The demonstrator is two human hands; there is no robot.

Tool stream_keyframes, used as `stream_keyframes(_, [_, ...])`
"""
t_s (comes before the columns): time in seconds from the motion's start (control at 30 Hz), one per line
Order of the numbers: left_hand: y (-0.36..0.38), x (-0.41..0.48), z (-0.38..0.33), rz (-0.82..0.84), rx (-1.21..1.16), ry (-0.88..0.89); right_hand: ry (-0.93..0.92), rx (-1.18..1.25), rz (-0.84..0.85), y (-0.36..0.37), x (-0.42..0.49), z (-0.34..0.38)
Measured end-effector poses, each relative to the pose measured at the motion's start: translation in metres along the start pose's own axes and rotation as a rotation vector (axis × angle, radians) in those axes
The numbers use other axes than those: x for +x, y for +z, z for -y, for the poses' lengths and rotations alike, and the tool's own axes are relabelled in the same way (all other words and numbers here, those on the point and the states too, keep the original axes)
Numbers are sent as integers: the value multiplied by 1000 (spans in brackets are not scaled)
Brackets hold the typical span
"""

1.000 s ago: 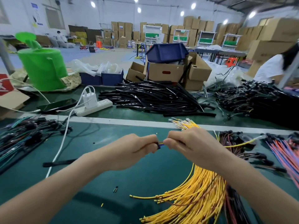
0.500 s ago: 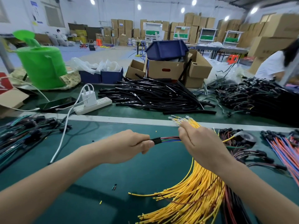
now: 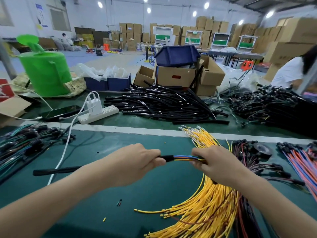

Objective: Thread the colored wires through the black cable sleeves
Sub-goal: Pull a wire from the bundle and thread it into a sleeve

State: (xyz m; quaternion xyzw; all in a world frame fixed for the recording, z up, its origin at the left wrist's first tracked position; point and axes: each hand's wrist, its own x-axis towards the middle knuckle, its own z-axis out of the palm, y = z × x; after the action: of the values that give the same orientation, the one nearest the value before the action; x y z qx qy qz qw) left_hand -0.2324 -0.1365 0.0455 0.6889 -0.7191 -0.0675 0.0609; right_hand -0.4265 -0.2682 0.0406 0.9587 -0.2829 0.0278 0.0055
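My green table (image 3: 154, 194) is wide. A big pile of tubes (image 3: 163, 103) lies on its far side. A bunch of yellow wires (image 3: 205, 212) lies under my right arm. My left hand (image 3: 135, 164) is curled tight round one black tube (image 3: 56, 170), which sticks out to the left. My right hand (image 3: 217, 165) pinches the colored wires (image 3: 183, 158). They go into the tube's end, between my hands.
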Motion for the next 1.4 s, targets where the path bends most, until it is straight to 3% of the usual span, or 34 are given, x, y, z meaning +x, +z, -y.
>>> stream_keyframes(0.13, [3, 2, -3, 25, -38, -25, -71, -110, -12, -1, 5, -5])
stream_keyframes(0.33, [3, 2, -21, 134, 159, -22, -96, -296, 96, -17, 4, 7])
stream_keyframes(0.6, [-2, 3, -32, 81, 69, 58, -208, -79, -74, -22, -5, 39])
stream_keyframes(0.73, [-4, -3, -22, 32, 79, 22, -142, 11, -212, -20, -10, 31])
stream_keyframes(0.87, [-2, -9, -18, 26, 24, -25, -34, 56, -180, -17, -14, 24])
stream_keyframes(1.2, [-6, -14, -44, 94, 134, 58, -223, -131, -120, -33, -22, 37])
stream_keyframes(1.4, [-2, -9, -52, 105, 224, 128, -335, -6, -310, -22, -32, 48])
